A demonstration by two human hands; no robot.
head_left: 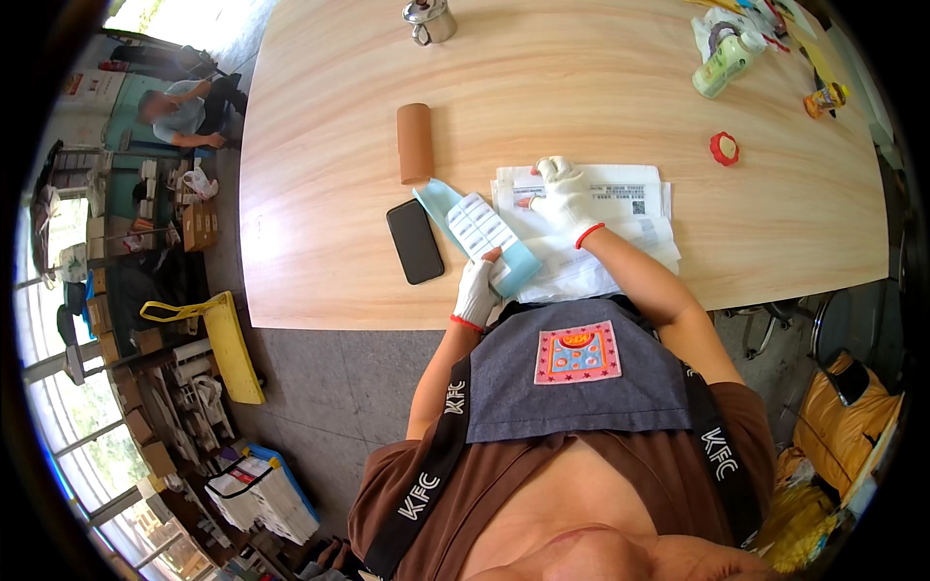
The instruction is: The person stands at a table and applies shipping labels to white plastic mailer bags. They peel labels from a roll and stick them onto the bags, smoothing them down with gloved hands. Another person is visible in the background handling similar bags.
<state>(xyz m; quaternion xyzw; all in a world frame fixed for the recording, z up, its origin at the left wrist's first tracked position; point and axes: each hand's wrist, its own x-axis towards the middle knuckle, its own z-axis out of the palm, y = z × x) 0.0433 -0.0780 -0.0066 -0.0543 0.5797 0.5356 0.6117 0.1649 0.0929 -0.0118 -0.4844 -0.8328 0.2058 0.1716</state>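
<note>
My left hand (475, 293), in a white glove with a red cuff, grips the lower end of a light blue strip (522, 268) that carries white printed labels (481, 227). Its bare thumb lies on top of the strip's edge. My right hand (564, 194), gloved the same way with some fingertips bare, rests on a stack of white printed sheets (635, 182), thumb and fingers apart. Part of the stack lies under the strip and my hand. Left of the strip is a black smartphone (416, 241), and beyond it lies a brown cylinder (415, 143).
On the wooden table (320, 213) stand a metal cup (429, 21) at the far side, a red round lid (724, 148), a green-white bottle (728, 65) and a small orange bottle (825, 100). A person (194, 107) sits at far left. Shelves, boxes and a yellow folded stool (232, 349) line the left.
</note>
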